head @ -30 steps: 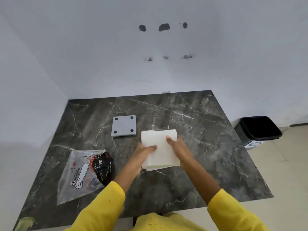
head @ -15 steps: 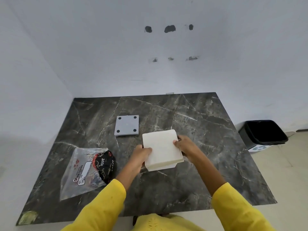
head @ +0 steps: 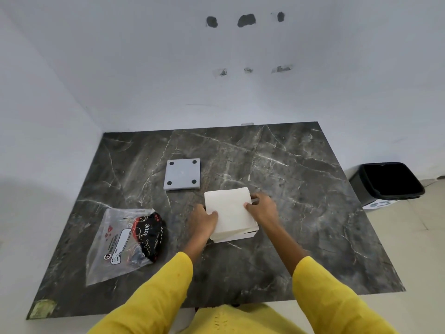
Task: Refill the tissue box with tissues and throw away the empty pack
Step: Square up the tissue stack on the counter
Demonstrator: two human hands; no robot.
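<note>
A thick stack of white tissues (head: 230, 210) sits near the middle of the dark marble table (head: 301, 189). Under its near edge shows the white rim of the tissue box (head: 244, 236); the rest of the box is hidden. My left hand (head: 203, 221) holds the stack's left side with the thumb on top. My right hand (head: 263, 208) holds the right side in the same way. The empty clear plastic pack (head: 122, 244), printed in black and red, lies flat at the left. A grey square box cover (head: 182, 174) with black dots at its corners lies behind the stack.
A black bin (head: 390, 182) with a dark liner stands on the floor past the table's right edge. White walls close off the back and left of the table. A yellowish scrap (head: 42, 308) sits at the near left corner.
Both hands slid from the top of the stack to its sides. The stack now sits lower and squarer over the box rim. The pack and the grey cover have stayed put.
</note>
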